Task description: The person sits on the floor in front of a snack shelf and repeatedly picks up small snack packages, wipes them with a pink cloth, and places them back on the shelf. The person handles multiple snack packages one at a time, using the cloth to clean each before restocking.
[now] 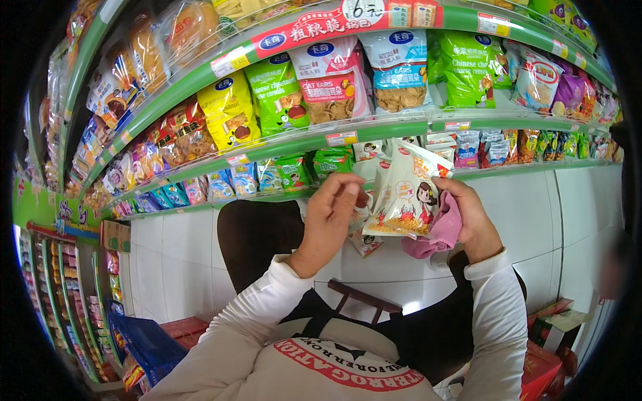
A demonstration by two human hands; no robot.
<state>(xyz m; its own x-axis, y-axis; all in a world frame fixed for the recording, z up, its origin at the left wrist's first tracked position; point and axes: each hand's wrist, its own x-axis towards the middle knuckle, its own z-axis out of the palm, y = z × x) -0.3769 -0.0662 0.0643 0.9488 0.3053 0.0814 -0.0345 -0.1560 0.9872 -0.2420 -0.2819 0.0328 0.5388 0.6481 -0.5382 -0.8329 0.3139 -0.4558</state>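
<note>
My right hand grips a white snack bag with a cartoon girl printed on it, together with a pink cloth that hangs below the fingers. My left hand is just left of the bag, its fingers curled near another small white packet; whether it holds that packet is hidden. A smaller packet with a similar print shows beneath the bag's lower left corner. Green snack packets stand on the low shelf beyond my left hand.
Curved shelves with green edge strips cross the front, filled with bagged snacks such as a blue-and-white bag. A dark wooden stool is between my legs on the tiled floor. A blue crate stands lower left, red boxes lower right.
</note>
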